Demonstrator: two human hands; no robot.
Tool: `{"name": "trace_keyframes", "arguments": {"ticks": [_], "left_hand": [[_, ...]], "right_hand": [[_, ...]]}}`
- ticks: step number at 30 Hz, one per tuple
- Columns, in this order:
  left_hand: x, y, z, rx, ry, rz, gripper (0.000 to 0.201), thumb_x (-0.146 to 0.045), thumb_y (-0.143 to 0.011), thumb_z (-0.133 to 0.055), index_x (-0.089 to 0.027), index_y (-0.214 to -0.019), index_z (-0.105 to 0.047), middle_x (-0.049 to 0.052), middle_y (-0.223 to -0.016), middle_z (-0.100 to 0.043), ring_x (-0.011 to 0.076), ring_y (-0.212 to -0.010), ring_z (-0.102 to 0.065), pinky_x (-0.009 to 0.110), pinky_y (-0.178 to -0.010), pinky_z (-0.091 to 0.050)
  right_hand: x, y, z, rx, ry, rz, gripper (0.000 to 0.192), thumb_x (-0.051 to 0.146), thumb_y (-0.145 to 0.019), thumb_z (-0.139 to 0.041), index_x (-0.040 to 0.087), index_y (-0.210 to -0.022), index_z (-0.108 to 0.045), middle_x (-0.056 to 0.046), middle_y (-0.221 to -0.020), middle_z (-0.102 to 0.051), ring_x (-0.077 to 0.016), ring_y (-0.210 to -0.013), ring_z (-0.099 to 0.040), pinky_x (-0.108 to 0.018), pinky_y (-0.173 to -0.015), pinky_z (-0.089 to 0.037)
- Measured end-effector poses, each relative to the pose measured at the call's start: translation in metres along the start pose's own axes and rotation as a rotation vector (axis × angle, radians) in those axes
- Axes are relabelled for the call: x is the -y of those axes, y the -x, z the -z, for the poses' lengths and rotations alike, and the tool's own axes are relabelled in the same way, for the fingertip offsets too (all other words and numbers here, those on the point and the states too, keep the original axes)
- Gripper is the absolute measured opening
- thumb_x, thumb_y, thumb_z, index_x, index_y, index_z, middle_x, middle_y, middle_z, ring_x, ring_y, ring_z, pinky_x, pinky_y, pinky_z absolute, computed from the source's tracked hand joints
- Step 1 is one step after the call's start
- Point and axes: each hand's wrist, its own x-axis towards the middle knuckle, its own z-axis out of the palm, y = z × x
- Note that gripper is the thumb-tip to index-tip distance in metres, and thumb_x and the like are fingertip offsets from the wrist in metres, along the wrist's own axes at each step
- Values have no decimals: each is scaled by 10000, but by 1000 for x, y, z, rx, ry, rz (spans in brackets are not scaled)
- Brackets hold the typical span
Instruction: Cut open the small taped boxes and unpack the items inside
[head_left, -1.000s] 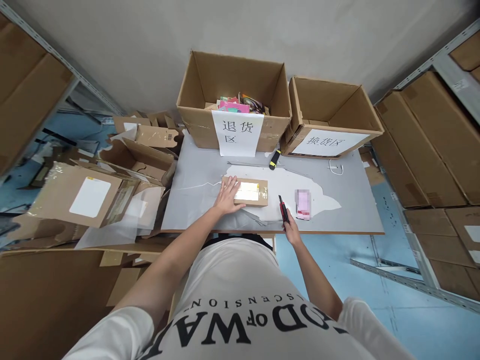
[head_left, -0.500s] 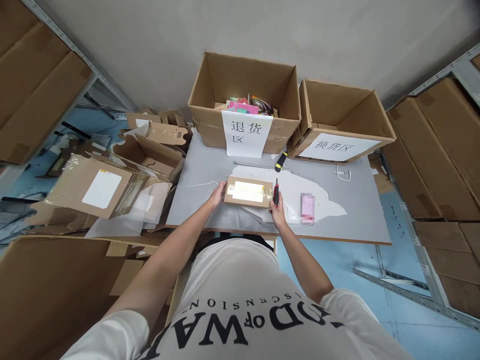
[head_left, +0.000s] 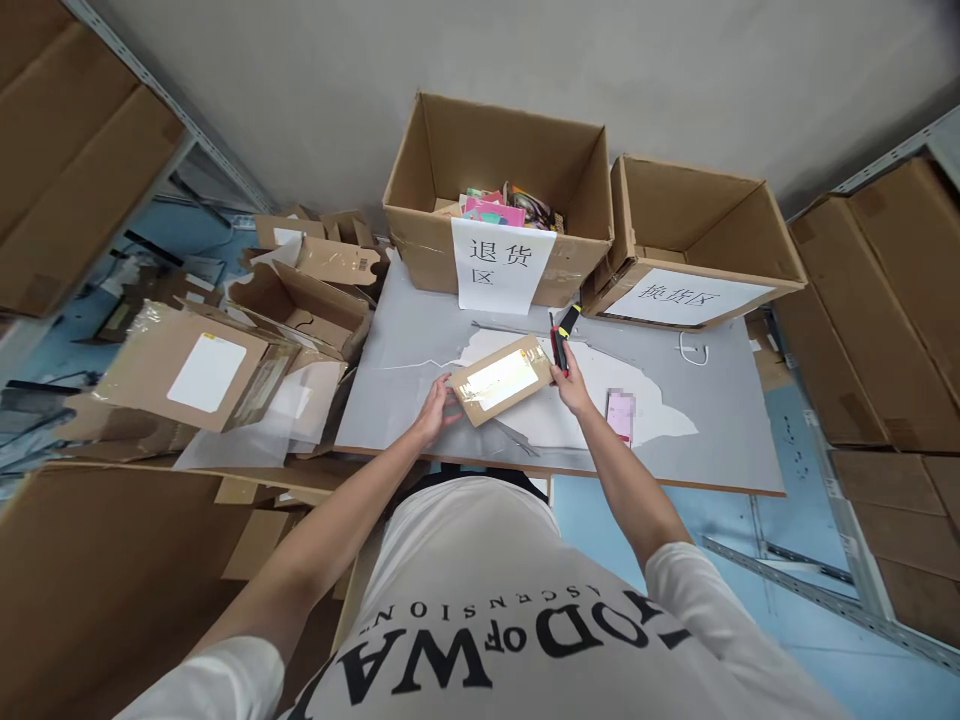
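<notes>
Both hands held one small flat cardboard parcel [head_left: 500, 379], taped glossy on top, tilted over the table [head_left: 720, 420]. The left hand [head_left: 437, 412] gripped its seven-o'clock corner; the right hand [head_left: 571, 385], at three o'clock, also clasped a red utility knife [head_left: 557, 347]. Its blade was unclear.

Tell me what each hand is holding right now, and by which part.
The left hand grips the small taped cardboard parcel at its near-left end. The right hand holds a red-and-black utility knife by its handle, at the parcel's right end.
</notes>
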Motion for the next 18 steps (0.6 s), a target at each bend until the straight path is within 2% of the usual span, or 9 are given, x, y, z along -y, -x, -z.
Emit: {"name": "trace_keyframes", "arguments": {"ticks": [4,9,14,18], "left_hand": [[17,20,-8,-33,199,46,628,-698,-795,-461,-324,-1300,-442,64,-1187,-545,219,-1086,-577,358,-862,-499],[36,43,-19,-64,331,99,643,-731,-816,-361,-291,-1275,-453,87,-1274,-529,234,-1206,-529,349,-954,-433],[46,52,-24,-65,334,161,629,-714,-836,-335,-277,-1269,-463,105,-1346,-502,242,-1296,-453,366,-1020,-375],[43,49,-16,-55,245,209,663,-717,-843,-292,-272,-1311,-441,125,-1345,-514,239,-1298,-452,383,-1036,-358]], "right_hand": [[13,-40,-1,97,-7,25,773,513,-807,-552,281,-1476,-241,-75,-1263,-532,-183,-804,-573,-359,-711,-542],[20,-83,-15,217,49,-2,737,419,-798,-601,228,-1452,-320,-71,-1134,-606,-186,-803,-592,-369,-749,-553],[15,-101,-32,275,50,-24,714,367,-801,-602,212,-1446,-338,-82,-1265,-563,-219,-981,-596,-421,-881,-527],[11,-104,-41,257,61,38,686,391,-793,-617,221,-1419,-391,-69,-1339,-526,-257,-1213,-491,-462,-1046,-399]]}}
